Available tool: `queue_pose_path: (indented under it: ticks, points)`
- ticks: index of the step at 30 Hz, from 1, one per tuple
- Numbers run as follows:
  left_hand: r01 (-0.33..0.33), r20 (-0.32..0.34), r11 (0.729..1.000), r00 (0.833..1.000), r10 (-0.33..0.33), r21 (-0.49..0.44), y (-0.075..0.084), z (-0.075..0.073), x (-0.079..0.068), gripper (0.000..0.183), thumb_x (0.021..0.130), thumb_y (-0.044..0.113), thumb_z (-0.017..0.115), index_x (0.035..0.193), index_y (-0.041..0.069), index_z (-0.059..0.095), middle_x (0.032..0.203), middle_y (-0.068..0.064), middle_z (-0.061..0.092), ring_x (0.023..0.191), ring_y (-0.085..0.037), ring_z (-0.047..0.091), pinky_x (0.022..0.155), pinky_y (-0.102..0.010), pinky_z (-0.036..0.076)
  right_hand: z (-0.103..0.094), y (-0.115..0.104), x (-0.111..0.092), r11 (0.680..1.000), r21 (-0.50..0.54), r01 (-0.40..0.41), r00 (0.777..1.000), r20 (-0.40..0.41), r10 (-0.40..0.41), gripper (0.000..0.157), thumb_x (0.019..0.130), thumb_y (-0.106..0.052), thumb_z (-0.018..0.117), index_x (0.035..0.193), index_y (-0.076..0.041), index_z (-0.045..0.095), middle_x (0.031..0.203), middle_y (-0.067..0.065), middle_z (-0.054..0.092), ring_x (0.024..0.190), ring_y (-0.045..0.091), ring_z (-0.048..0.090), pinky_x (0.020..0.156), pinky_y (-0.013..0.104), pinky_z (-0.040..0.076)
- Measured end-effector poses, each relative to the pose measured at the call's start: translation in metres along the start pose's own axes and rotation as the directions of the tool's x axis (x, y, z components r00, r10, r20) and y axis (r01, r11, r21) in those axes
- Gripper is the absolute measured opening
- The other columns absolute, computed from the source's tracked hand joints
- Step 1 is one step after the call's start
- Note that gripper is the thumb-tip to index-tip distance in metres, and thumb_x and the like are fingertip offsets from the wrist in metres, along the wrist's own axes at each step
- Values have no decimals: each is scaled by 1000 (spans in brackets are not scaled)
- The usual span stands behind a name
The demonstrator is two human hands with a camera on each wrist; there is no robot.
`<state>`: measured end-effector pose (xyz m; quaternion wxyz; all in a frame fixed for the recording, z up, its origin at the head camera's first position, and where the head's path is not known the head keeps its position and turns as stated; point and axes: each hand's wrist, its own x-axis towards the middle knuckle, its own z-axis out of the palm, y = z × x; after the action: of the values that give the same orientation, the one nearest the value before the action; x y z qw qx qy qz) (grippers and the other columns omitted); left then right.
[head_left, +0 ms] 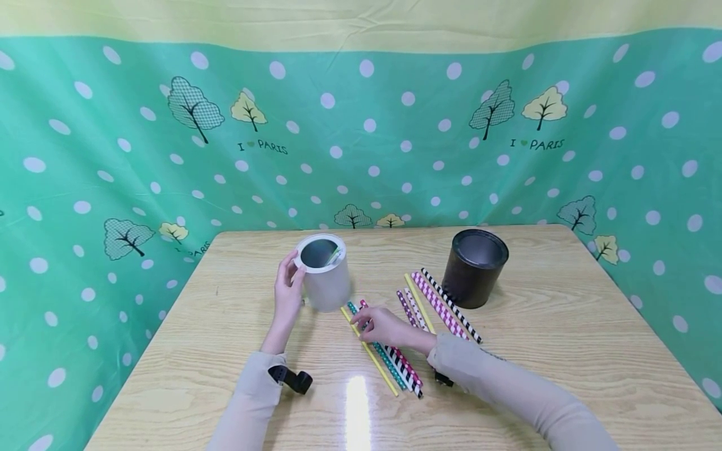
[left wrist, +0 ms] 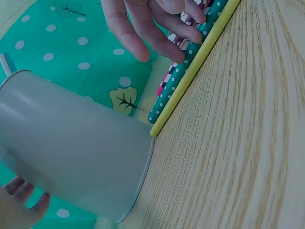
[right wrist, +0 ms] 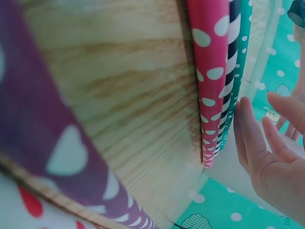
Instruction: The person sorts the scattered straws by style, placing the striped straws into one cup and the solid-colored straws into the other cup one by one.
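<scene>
My left hand [head_left: 288,289] holds the left side of a white bucket [head_left: 328,287], its fingers at the rim and side. A small light-coloured piece [head_left: 334,256] shows inside the bucket's mouth. Over a group of paper straws hovers my right hand [head_left: 385,327], fingers loosely bent with nothing between them. That group has a yellow straw [head_left: 379,364], a teal dotted straw [left wrist: 164,97], a black-and-white striped straw [head_left: 416,389] and a pink dotted straw [right wrist: 209,86]. In the right wrist view, the right fingertips are close beside the teal straw.
A black bucket [head_left: 476,275] stands at the back right. Left of it lie more straws: purple dotted [head_left: 405,308], white spotted [head_left: 415,308], yellow [head_left: 418,299], pink checked [head_left: 442,305] and black striped [head_left: 457,311]. A green dotted curtain [head_left: 395,188] hangs behind the wooden table [head_left: 564,313].
</scene>
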<state>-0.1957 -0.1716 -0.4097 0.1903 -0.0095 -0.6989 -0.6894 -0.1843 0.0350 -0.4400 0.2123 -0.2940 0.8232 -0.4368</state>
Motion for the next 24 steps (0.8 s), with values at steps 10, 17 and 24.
queue_pose_path:
  ticks: [10,17,24]
  points:
    - [2,-2,1000,1000,-2,-10,-1,0,1,39,91,3,44,128,-3,35,126,-24,43,115,-27,39,94,-34,32,4,-2,1,996,-87,-12,1000,10,12,34,73,7,61,106,5,56,95,16,60,79,22,60,63,19,49]
    - [1,-6,1000,1000,-1,-7,-1,0,1,39,91,4,45,128,-2,36,126,-23,44,113,-23,39,95,-35,32,8,-4,3,982,-191,-4,1000,-19,1,32,68,6,64,100,3,60,87,13,61,75,17,58,63,17,47]
    - [4,3,1000,1000,-4,-8,-1,0,1,39,91,4,44,129,-2,35,126,-24,43,115,-27,39,92,-32,32,14,-5,6,971,-233,-44,999,-35,37,33,65,5,67,97,0,61,81,7,60,74,15,54,65,19,45]
